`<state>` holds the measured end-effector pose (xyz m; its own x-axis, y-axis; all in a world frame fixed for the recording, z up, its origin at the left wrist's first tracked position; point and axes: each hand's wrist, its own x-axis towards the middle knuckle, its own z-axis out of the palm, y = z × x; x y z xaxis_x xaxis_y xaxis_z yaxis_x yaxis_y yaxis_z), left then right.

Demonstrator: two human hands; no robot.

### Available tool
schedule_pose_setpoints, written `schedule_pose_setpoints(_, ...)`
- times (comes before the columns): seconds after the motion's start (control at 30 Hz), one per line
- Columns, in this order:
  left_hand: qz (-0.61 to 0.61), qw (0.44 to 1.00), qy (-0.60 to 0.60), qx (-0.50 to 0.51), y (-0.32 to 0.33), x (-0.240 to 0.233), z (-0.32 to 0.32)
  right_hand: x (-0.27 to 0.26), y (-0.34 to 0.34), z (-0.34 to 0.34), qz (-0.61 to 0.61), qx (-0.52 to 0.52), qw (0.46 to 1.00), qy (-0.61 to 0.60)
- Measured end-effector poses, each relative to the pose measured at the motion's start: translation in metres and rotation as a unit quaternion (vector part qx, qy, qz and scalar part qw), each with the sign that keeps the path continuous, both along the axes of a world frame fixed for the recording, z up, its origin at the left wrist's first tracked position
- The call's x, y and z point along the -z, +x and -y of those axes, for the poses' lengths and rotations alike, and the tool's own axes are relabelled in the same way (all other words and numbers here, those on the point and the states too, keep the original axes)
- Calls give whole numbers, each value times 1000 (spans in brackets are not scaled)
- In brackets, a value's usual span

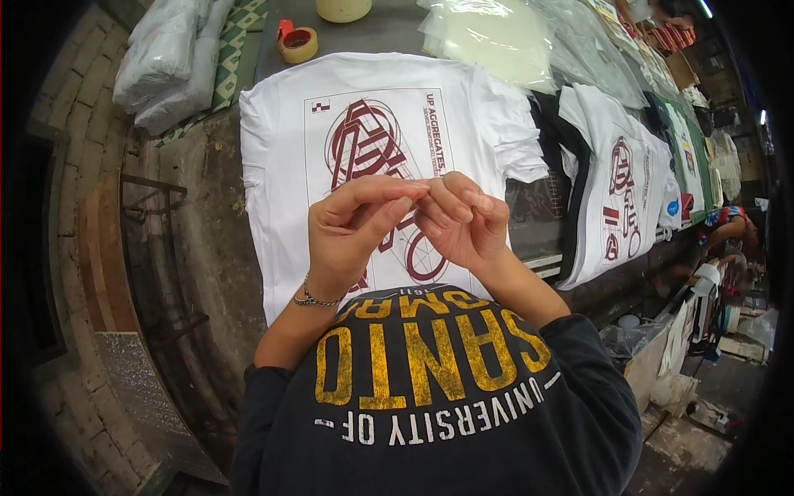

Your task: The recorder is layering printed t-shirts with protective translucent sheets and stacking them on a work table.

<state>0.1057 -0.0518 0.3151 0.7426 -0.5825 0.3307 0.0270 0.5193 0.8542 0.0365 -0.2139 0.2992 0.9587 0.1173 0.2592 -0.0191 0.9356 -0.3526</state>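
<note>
Both hands are raised in front of my chest, over a white T-shirt [273, 142] spread flat with its maroon print facing up. My left hand [356, 226], with a chain bracelet [308, 300] at its wrist, has its index finger stretched to the right and its thumb just below. Its fingertips meet those of my right hand [462, 217], whose fingers are curled inward with the thumb bent against them. Whether something small, such as a thread, is pinched between the fingertips cannot be made out. The hands and forearms cover the lower middle of the print.
Beyond the shirt's top edge lie a red tape dispenser [296, 43] and a pale tub [343, 7]. Clear plastic bags [496, 40] are at the upper right. Another printed white T-shirt [611, 186] hangs over the table's right side. Wrapped bundles [167, 56] sit at the upper left.
</note>
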Motion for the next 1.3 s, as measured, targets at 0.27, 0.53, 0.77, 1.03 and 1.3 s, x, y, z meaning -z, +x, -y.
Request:
schedule_pose_setpoints(0.27, -159, 979, -102, 79, -27, -7, -2, -14, -31, -12, 18, 20, 999, -35)
schedule_pose_setpoints(0.53, -366, 851, -313, 209, -28, 3, 5, -14, -33, -15, 80, 41, 994, -54)
schedule_pose_setpoints(0.77, -316, 872, -320, 192, -28, -1, -8, -23, -37, -26, -26, 222, 911, -348)
schedule_pose_setpoints(1.03, -211, 942, -239, 108, -34, 1, -11, -46, -36, -34, 38, 357, 747, -560)
schedule_pose_setpoints(1.3, -186, 972, -141, 8, -36, 1, -6, -49, -38, -30, -8, 331, 759, -561)
